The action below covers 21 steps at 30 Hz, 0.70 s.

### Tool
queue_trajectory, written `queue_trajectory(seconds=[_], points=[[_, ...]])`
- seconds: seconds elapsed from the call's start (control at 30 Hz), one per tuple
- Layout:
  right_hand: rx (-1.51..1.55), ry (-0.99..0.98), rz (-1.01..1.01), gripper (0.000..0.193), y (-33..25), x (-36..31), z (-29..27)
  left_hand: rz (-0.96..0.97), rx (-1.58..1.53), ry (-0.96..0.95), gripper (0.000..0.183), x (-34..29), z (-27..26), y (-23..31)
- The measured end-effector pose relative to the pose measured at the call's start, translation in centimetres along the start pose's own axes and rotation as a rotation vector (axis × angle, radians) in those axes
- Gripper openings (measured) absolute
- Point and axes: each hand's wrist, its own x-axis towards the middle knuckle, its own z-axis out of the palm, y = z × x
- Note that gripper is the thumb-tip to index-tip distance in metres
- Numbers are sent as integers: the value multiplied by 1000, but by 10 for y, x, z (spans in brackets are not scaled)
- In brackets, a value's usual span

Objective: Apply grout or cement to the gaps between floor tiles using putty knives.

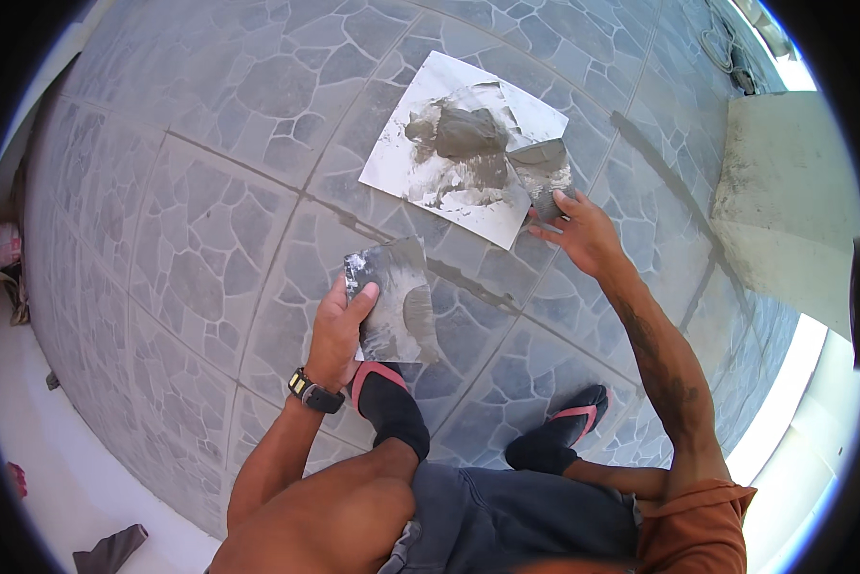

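Note:
My left hand (339,325) grips a flat square plate (396,301) smeared with grey mortar, held just above the stone-patterned tile floor. My right hand (578,230) reaches forward and holds a trowel (545,172) whose blade is coated in grey mortar. The trowel lies at the right edge of a white board (401,143) on the floor. A lump of wet grey mortar (468,132) sits in the middle of that board, with smears spread around it.
My feet in black socks and red-strapped sandals (382,383) (569,426) stand on the grey tiles. A pale concrete block (784,191) rises at the right. A dark cloth (110,550) lies at the lower left on a white surface.

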Motion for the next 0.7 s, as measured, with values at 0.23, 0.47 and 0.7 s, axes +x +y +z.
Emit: queue_trajectory(seconds=[0.23,0.47,0.7], points=[[26,-59,-58,48,13,-7,4,52,-11,26,32,-15,-3,-21],[-117,-212,-101,43,-28,-31,12,183,-118,-2,26,23,12,-24],[-790,-151,-363,32,-38,-70,38,187,-180,-106,24,57,44,-15]])
